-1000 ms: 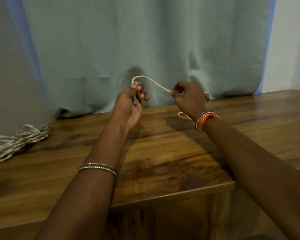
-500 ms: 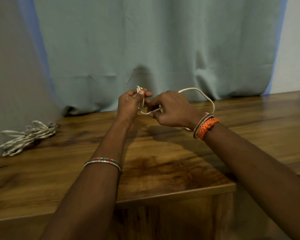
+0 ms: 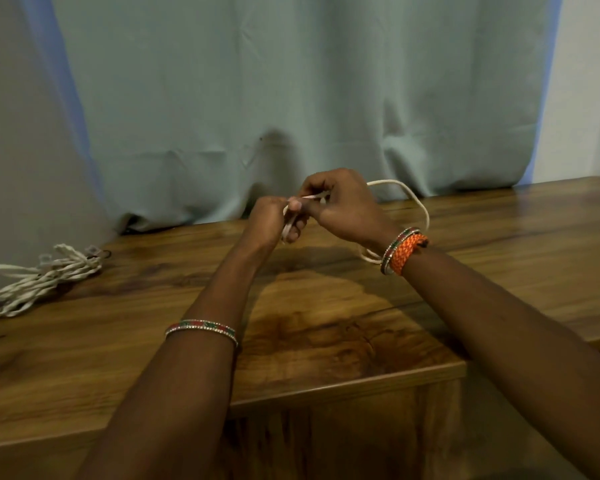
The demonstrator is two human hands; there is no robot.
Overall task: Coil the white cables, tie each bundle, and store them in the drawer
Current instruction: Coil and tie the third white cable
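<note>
Hands meet above the far part of the bench [image 3: 326,341], raised clear of the wood, probably so the slack can swing free while loops are gathered. Left hand [image 3: 269,221] has its fingers [image 3: 293,233] curled round a short gathered bunch of the white cable [image 3: 417,199]; the bunch hangs just below those fingers, with the knuckles turned up toward the camera. Right hand [image 3: 343,209] pinches a strand between thumb and forefinger, tip to tip with the left fingers, seemingly feeding the next turn across. Behind the right fingers the cable arcs up and out, drops past the wrist, and its lower loop touches the bench just beside the orange bracelet [image 3: 407,251]. Both forearms reach forward, converging, wrists slightly lifted. Well to the left of the fingers, near the curtain [image 3: 291,81], lies a second cable bundle [image 3: 45,275], flat on the bench; whether it is tied I cannot tell. Drawer not in view. Judgement: coiling is partway along, with tying and storing not yet done for this cable.
</note>
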